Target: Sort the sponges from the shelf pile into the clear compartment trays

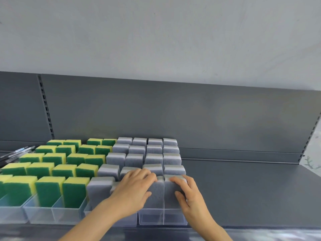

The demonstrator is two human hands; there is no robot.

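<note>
Clear compartment trays stand along the shelf's front, filled with upright sponges. Green-and-yellow sponges fill the left trays and grey-and-white sponges fill the right ones. My left hand lies over the front-row grey sponges, fingers curled over the top of one grey sponge. My right hand grips the front-right grey sponge, fingers on its top edge and thumb on its front face. Both sponges sit in their compartments.
The dark grey shelf stretches bare to the right of the trays, with a grey back panel behind. A bundle of pens lies at the far left. The shelf's front lip runs just below the trays.
</note>
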